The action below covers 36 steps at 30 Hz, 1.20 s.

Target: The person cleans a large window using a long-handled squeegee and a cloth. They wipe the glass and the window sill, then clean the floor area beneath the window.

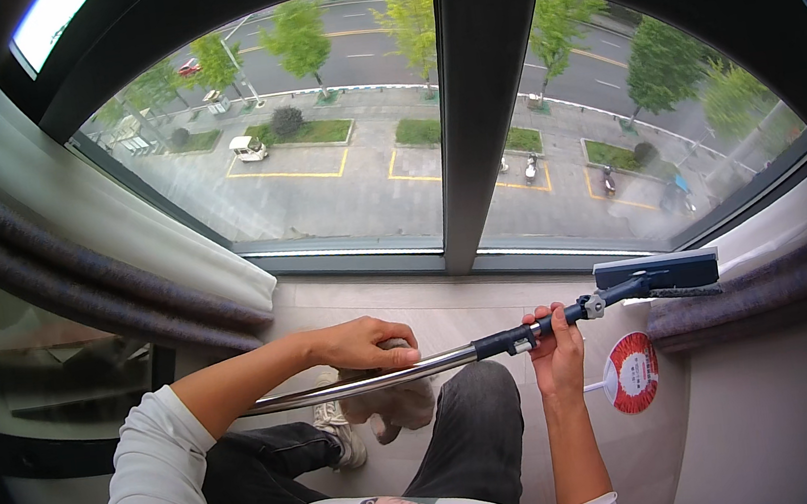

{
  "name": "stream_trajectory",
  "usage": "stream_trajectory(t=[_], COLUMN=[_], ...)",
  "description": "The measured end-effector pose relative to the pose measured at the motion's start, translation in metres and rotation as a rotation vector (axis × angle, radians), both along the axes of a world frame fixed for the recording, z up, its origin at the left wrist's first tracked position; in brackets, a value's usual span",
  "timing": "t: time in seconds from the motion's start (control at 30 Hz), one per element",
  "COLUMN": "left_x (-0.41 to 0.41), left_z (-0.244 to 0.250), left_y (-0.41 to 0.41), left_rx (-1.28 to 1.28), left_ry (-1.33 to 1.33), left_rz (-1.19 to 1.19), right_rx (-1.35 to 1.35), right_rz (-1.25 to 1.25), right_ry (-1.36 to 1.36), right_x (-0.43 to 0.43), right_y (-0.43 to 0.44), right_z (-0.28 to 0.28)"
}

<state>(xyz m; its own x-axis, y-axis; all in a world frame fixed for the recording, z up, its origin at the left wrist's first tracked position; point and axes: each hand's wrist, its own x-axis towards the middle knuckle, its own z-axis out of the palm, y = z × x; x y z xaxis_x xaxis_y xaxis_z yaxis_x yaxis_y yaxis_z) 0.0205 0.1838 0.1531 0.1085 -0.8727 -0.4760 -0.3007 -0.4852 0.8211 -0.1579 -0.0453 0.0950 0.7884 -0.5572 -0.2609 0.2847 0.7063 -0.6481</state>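
A window squeegee [656, 275] with a dark blue head and a steel telescopic pole [367, 385] lies across in front of me, its head at the right. My right hand [558, 354] holds the dark upper section just below the grey knob, palm towards me. My left hand [369, 344] is at the pole's left part, thumb along the metal, and grips a greyish-brown cloth [399, 403] that hangs below the pole. How far the left fingers wrap the pole is hidden. The pole's left end passes behind my left forearm.
A tall window with a dark frame [446, 133] stands ahead, a street beyond it. White and purple-grey curtains [118, 268] hang on both sides. A red and white hand fan [631, 373] lies at the right. A dark glass-fronted item [70, 368] is at the left.
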Motion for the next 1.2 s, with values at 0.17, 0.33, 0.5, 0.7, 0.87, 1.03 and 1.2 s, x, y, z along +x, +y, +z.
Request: stream_trajectory(t=[0.17, 0.33, 0.5, 0.7, 0.87, 1.03, 1.2], left_x=[-0.006, -0.024, -0.026, -0.028, -0.025, -0.014, -0.023], left_z=[0.009, -0.012, -0.025, -0.030, -0.069, -0.105, -0.123], left_y=[0.069, 0.101, 0.099, 0.071, 0.048, 0.014, -0.013], left_rx=[0.369, 0.365, 0.124, 0.128, -0.007, -0.079, -0.070], left_ry=[0.005, 0.012, -0.233, -0.443, -0.501, -0.407, -0.435], left_rz=[-0.172, -0.085, -0.035, -0.060, 0.028, 0.010, 0.041], right_rx=[-0.056, -0.088, -0.082, -0.067, -0.079, -0.108, -0.032], right_rz=[0.000, -0.032, -0.109, -0.221, -0.288, -0.212, -0.297], right_ry=[0.094, 0.167, 0.223, 0.248, 0.320, 0.396, 0.375], right_x=[0.013, 0.016, 0.006, -0.017, -0.027, -0.037, -0.026], right_y=[-0.058, -0.114, -0.166, -0.222, -0.243, -0.260, -0.261], right_z=[-0.017, -0.031, -0.053, -0.073, -0.082, -0.094, -0.110])
